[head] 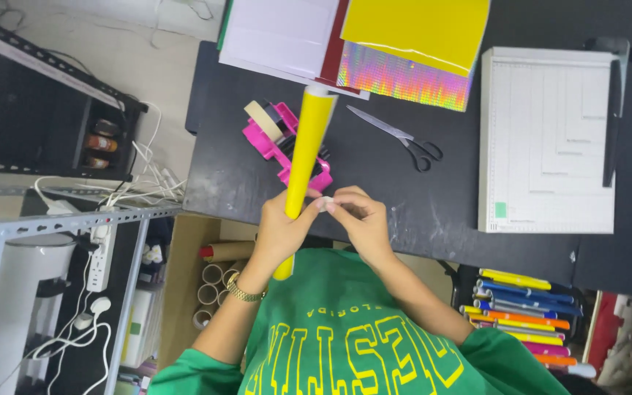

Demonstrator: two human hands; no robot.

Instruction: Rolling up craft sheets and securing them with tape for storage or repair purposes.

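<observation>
The left hand has its grip wrapped around a rolled yellow sheet, which slants up over the black worktop and crosses a pink tape dispenser. The right hand pinches a small pale piece of tape between narrow fingertips, right against the roll. Scissors lie near, a paper trimmer further right.
</observation>
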